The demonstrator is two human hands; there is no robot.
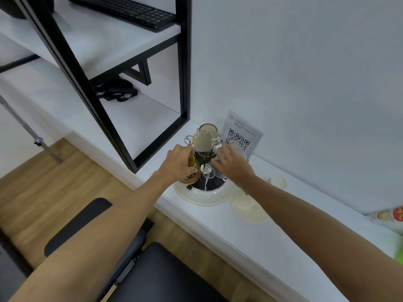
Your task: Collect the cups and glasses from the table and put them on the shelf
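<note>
Both hands are at the wire cup rack (206, 158), which stands on a round pale tray (204, 198) on the white ledge (261, 232) by the wall. The left hand (180, 163) is curled around an amber glass (192, 171) with a printed pattern, holding it tilted at the rack's near left side, just above the tray rim. The right hand (232, 163) wraps loosely around a clear glass (231, 153) on the rack's right side, fingers half spread over it (the glass is so transparent its edges are hard to follow). One more glass (207, 136) already hangs upside down at the back of the rack.

To do this well, I'd say each glass should be turned mouth down and slid over its own prong, one at a time, so the rack doesn't tip; the thin wire loops look easy to knock.

Beside the tray lie a ribbed pale plate (250, 209) and a small lid (278, 182), and a card with a square code (239, 134) leans on the wall. To the left, a black-framed shelf unit (184, 62) carries a keyboard (126, 9); below are a wood floor (65, 175) and a black chair (157, 269).
</note>
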